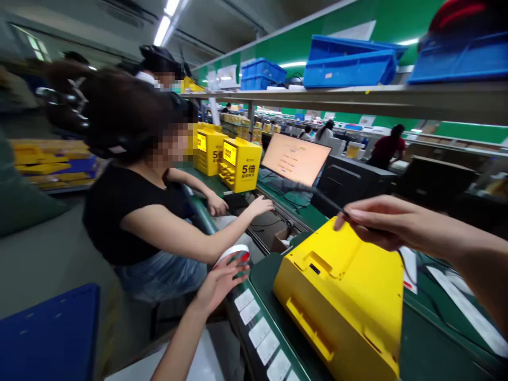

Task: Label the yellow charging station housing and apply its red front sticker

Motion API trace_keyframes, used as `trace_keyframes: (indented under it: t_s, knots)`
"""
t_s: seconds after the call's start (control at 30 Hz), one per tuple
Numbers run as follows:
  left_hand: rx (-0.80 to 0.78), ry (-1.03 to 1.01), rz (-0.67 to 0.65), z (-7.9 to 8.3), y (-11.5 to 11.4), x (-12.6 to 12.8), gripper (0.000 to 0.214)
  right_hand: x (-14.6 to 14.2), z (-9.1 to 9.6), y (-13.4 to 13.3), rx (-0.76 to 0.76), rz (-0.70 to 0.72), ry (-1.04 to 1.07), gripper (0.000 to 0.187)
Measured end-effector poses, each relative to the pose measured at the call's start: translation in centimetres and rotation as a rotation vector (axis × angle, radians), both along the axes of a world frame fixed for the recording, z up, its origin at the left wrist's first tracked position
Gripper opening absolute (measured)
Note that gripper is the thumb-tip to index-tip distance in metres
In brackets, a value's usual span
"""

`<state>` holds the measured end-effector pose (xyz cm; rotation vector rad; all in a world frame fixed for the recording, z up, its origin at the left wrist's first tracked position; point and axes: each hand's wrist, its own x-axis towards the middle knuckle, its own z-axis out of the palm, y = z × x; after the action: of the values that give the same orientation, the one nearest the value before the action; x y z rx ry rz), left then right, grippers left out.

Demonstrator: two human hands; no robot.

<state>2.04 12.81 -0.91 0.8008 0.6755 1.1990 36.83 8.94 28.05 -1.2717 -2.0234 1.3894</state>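
Note:
My right hand (377, 219) is closed around a black cable (327, 198), above the back of a large yellow case (341, 275). The cable's free end points left toward the monitor and is blurred. On the case's top is a recess with a small black socket (315, 269), and a handle-like bar (309, 328) runs along its near side. My left hand (222, 280) is at the bench edge with its fingers apart. Just behind those fingers is a white ring-shaped roll (232, 251) with a red spot; whether they touch it I cannot tell.
A co-worker (151, 211) sits close on the left, arms over the bench. Two yellow boxes (240, 164) and a lit monitor (296, 159) stand farther back. White labels (260, 332) line the bench edge. Blue bins (349, 66) sit on the overhead shelf (337, 98).

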Motion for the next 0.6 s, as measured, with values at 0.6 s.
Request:
trace_keyframes:
  t_s: [0.6]
  knots:
    - [0.452, 1.057, -0.156, -5.1, 7.7, 19.3, 0.106, 11.3, -1.2, -10.7, 0.482, -0.176, -0.284, 0.027]
